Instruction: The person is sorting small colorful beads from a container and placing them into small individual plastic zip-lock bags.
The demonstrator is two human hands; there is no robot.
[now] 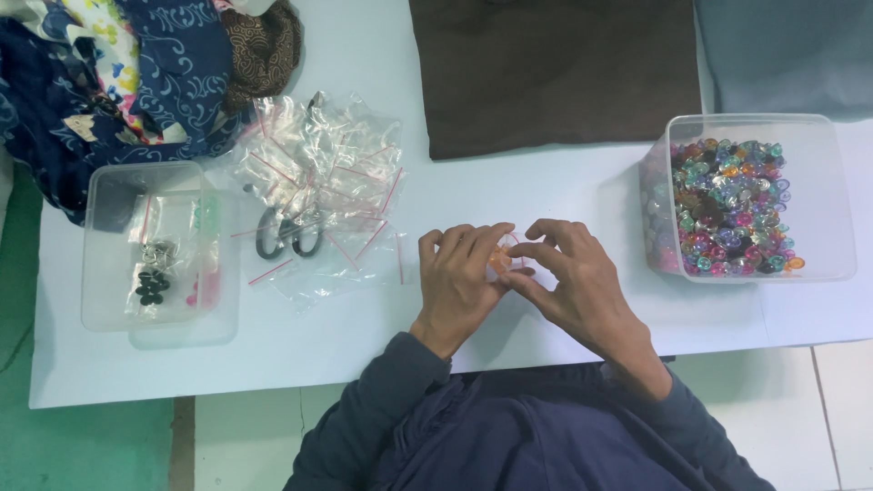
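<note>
pinching one small orange bead (pixel 499 261), fingers of left hand (pixel 459 273) and right hand (pixel 573 282) meet between two clear tubs (pixel 823 195).

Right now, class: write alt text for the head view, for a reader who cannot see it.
Both hands, left hand and right hand, pinch a small clear bag over a white table. A tub of coloured beads sits right; loose bags and scissors left.

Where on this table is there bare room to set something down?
Bare table lies between the brown cloth, the hands and the bead tub; another strip runs along the near edge under the pile of small bags. The left end around the clear box is crowded.
</note>
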